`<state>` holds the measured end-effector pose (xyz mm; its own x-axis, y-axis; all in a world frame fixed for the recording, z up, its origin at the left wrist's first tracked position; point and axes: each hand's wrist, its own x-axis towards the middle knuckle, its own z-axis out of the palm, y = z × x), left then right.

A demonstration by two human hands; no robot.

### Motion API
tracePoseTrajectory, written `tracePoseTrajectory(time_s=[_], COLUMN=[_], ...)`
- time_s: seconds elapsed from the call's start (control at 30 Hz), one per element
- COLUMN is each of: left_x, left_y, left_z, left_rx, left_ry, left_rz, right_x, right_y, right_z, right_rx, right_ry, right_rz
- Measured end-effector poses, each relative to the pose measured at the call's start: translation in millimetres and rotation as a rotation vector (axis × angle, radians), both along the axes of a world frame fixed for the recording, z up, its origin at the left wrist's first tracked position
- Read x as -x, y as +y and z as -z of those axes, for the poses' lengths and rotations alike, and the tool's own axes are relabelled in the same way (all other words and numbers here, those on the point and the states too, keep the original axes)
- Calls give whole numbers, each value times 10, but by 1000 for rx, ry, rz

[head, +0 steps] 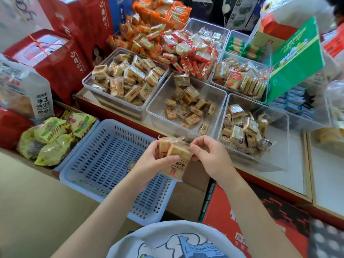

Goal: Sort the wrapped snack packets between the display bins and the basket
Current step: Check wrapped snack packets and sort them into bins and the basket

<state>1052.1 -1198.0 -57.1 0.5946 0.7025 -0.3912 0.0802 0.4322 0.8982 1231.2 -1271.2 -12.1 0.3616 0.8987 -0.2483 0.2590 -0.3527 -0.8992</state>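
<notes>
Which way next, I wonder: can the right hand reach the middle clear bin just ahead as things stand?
Probably yes. The middle clear bin is open-topped with nothing above it, directly beyond the right hand. But that hand and the left hand both pinch snack packets.

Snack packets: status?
Left hand and right hand both grip snack packets above blue basket. Basket nearly empty. Nothing blocking clear bins.

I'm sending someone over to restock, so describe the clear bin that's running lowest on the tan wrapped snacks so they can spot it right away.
Start at the blue slotted basket at the front of the counter. Just behind its far right corner sits the middle clear bin, between two clear bins of similar tan packets. Unlike those heaped neighbours, its packets lie thinly scattered, with bare floor showing.
</notes>
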Motion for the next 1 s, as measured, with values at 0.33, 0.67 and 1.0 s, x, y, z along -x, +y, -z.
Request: tracePoseTrajectory(time_s=[0.33,0.67,1.0], left_x=[-60,-58,-97], left_y=[102,137,117], left_z=[-88,-52,-85], left_rx=[-8,60,20], left_ry=[18,-20,6], left_rz=[50,90,118], right_x=[247,210,97], right_y=[42,14,-9], right_z=[-7,-54,-83], right_rx=[0,-32,-27], right_ry=[-11,-51,-61], right_rz=[80,-39,-15])
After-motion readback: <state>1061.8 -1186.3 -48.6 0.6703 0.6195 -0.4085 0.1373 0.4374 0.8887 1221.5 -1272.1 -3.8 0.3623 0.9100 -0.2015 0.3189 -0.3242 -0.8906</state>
